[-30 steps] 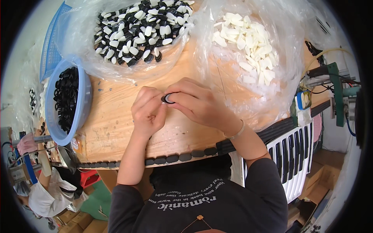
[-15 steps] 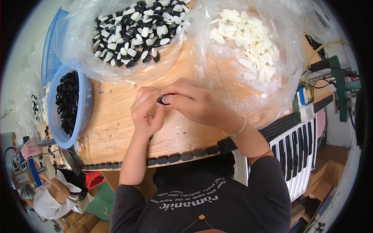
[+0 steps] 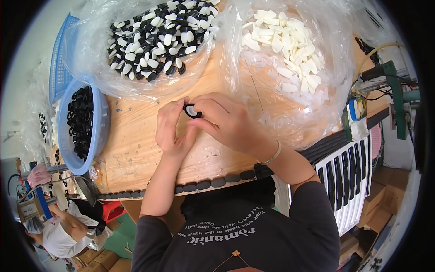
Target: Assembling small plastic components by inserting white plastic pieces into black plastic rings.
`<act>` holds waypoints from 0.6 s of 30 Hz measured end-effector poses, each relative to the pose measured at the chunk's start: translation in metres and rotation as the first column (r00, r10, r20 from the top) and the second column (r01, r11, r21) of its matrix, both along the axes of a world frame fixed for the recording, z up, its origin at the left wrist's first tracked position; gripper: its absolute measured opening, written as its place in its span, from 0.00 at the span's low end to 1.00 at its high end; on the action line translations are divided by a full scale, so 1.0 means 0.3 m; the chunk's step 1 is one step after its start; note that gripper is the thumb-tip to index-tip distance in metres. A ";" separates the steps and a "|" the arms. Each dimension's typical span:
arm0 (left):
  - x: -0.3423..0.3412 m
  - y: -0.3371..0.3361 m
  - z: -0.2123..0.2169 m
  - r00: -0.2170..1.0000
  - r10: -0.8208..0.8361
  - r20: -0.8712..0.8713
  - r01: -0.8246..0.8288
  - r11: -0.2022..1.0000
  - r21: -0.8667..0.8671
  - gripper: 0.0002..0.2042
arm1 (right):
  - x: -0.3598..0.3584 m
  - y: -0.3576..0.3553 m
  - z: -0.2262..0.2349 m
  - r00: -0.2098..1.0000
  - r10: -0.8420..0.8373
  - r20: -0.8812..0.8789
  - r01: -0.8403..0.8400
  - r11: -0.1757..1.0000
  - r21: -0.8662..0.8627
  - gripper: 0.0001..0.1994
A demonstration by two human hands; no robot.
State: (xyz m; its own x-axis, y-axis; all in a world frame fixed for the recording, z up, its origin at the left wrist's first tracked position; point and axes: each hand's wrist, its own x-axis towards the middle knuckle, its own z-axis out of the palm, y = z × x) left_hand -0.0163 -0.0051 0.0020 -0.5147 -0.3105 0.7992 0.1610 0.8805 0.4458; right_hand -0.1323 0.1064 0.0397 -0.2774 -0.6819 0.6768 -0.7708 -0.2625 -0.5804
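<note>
Between my two hands, above the wooden table, is a small black oval piece with a pale inner face turned up. My right hand pinches its right side between thumb and bent fingers. My left hand has its fingertips at the piece's left edge, with the thumb lower down beside the right thumb. A large pile of black-and-white oval pieces lies on clear plastic beyond my hands. To its right, loose white oval pieces lie in another clear plastic bag.
At the left stands a light-blue basin of black parts, with a blue basket behind it. Dark oval pads line the table's near edge. Right are a green metal fixture and a rack of black strips. Another person sits lower left.
The black oval piece has turned between my fingers, so its pale face shows more fully. My left fingertips have moved up along its edge, and the right fingers have shifted slightly.
</note>
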 end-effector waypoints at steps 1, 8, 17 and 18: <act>0.000 0.000 0.000 1.000 0.019 -0.002 -0.019 1.000 -0.020 0.26 | 0.005 0.000 -0.001 1.000 -0.010 0.021 0.010 1.000 0.011 0.11; -0.010 0.001 0.010 1.000 0.001 -0.028 -0.001 1.000 -0.014 0.22 | 0.008 0.009 -0.004 0.997 -0.052 -0.059 0.050 0.998 -0.031 0.12; 0.035 -0.010 -0.020 0.990 -0.042 -0.136 0.115 0.800 0.589 0.23 | -0.406 0.153 0.053 0.872 -0.490 0.018 0.436 0.792 0.428 0.07; 0.021 0.000 -0.016 0.988 -0.044 -0.145 0.122 0.798 0.591 0.23 | -0.457 0.180 0.001 0.818 -0.567 -0.098 0.516 0.648 0.561 0.07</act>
State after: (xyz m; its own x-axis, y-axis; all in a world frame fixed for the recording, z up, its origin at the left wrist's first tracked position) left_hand -0.0101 -0.0051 -0.0029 -0.4753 -0.7056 0.5255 0.3067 0.4269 0.8507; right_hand -0.2694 0.1604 0.0399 -0.7510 -0.6289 0.2013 -0.6182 0.5625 -0.5491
